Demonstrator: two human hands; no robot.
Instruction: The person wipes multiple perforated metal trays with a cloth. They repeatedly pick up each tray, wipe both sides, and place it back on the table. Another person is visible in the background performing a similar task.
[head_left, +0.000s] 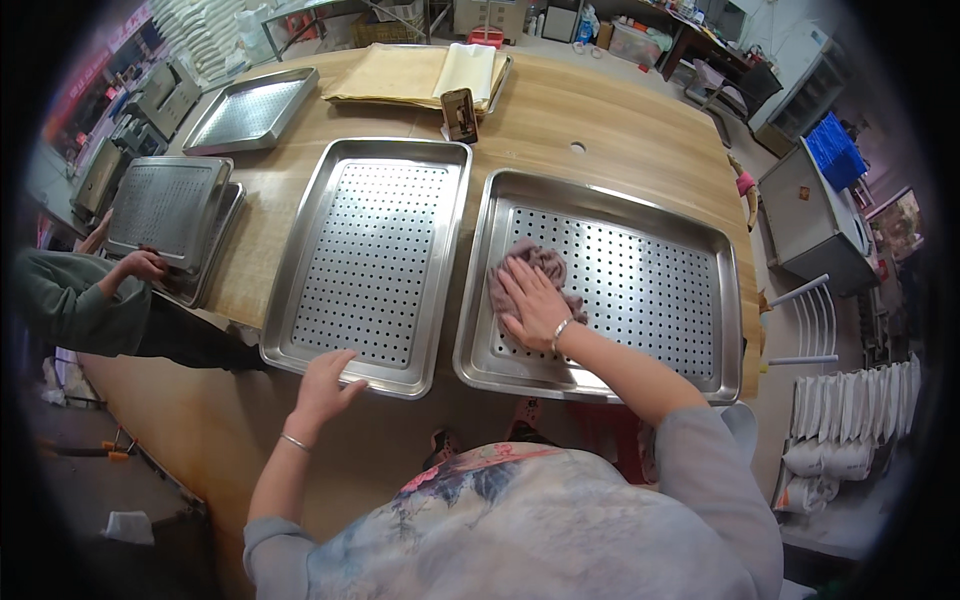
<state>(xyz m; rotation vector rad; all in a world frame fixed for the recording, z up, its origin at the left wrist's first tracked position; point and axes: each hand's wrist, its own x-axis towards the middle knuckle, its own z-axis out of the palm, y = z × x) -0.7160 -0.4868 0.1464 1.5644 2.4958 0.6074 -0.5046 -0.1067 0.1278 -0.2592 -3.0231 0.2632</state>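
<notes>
My right hand (538, 304) lies palm down on a crumpled brownish-mauve cloth (551, 261), pressing it against the left part of a perforated metal tray (637, 289). To the left of that tray is another perforated metal tray (367, 262), its long side running away from me. Fingers apart and holding nothing, my left hand (326, 386) is at the near rim of this left tray; whether the fingers touch the rim is hard to tell. Both trays lie on a wood-grain table, their near edges at or past its front edge.
On the left, a co-worker's hands (142, 266) hold a perforated tray (169, 206) above another tray. A further metal tray (255, 109) sits at the back left. A phone (459, 116) stands before a tray stacked with yellowish sheets (397, 71). A white-railed chair (806, 322) is at right.
</notes>
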